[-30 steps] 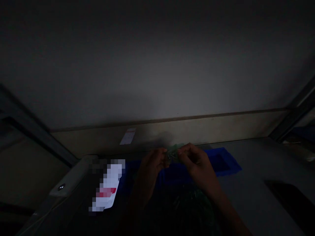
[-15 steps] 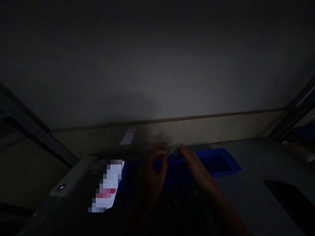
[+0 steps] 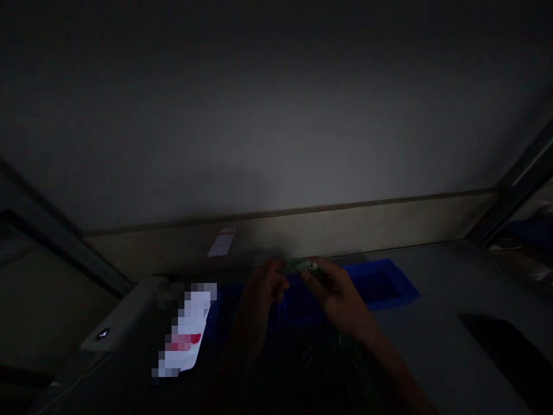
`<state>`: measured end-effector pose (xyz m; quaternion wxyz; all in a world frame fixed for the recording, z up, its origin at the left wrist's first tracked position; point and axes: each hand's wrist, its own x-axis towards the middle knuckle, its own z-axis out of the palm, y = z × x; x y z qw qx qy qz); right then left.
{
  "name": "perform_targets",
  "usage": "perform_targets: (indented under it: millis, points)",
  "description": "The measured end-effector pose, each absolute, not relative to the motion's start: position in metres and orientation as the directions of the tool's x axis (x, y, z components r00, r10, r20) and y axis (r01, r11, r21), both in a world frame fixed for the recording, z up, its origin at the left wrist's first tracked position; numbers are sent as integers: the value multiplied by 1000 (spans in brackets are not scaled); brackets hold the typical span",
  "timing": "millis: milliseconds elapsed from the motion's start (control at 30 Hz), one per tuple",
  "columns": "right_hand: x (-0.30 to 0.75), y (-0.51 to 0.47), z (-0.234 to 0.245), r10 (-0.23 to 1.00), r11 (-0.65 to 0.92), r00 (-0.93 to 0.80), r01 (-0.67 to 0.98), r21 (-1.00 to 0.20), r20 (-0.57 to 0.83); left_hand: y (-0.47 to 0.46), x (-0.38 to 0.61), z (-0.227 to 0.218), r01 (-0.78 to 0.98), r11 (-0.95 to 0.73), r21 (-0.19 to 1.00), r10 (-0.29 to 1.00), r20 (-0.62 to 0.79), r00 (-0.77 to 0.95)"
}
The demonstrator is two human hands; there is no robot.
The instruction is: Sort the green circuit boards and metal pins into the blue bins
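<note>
In the head view, a small crinkled clear-green plastic packet (image 3: 302,266) is raised above the middle of a blue tray (image 3: 384,302). My right hand (image 3: 341,297) grips its right side, with the thumb in front and the fingers behind. My left hand (image 3: 261,291) is at the packet's left end with its fingers curled in. Whether these fingers touch the packet or hold something small is too dark to tell. Below my hands lies a dark heap of shiny green plastic (image 3: 341,357), mostly lost in shadow.
To the left lies a lit, pixelated white sheet with a red band (image 3: 185,337), beside a pale device with a small lit display (image 3: 102,334). A label (image 3: 222,241) is on the low back board. A dark flat object (image 3: 505,351) lies on the right of the grey tabletop (image 3: 440,276).
My left fingers have come away from their pinch at the packet's middle and curled at its left end. My right hand has moved its thumb onto the packet's front.
</note>
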<state>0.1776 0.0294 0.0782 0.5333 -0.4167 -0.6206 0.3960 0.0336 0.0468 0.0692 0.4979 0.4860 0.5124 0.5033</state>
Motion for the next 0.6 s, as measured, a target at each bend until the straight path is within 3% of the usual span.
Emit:
perform_targets:
  millis: [133, 300, 467, 600]
  points:
    - [178, 28, 74, 824, 567, -162, 229, -791, 543, 42, 32, 76, -138, 114, 984, 992, -106, 61]
    - [185, 24, 75, 826, 562, -277, 325, -761, 491, 32, 29, 88, 27, -48, 998, 999, 48, -17]
    - [190, 22, 86, 912, 410, -104, 206, -889, 396, 32, 24, 95, 216, -184, 959, 958, 224, -178]
    - [179, 24, 88, 993, 113, -21, -26, -993, 113, 31, 23, 89, 318, -313, 895, 914, 374, -154]
